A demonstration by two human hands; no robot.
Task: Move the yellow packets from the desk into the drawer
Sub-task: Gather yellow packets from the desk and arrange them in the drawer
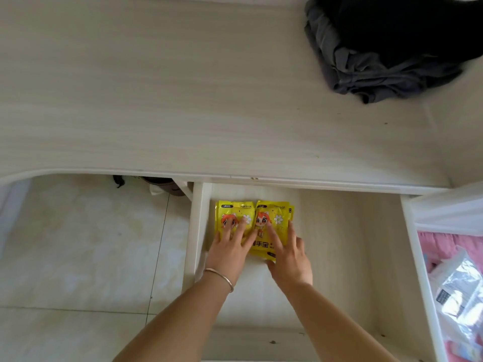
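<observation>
Presently: yellow packets (254, 220), drawer (339, 257) at nine o'clock; left hand (230, 250), right hand (290, 259) flat, unclenched, pressing stacks level.

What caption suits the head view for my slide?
Both hands, left and right, press yellow packets flat inside the open drawer.

Pale wood worktop (183, 100) fills the upper frame; dark crumpled clothes (379, 56) lie on it, upper right; below, yellow packets (254, 220) lie in the open drawer (352, 257).

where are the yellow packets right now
In the head view, the yellow packets lie inside the open drawer, at its back left corner, with both hands' fingers pressing flat on them.
</observation>
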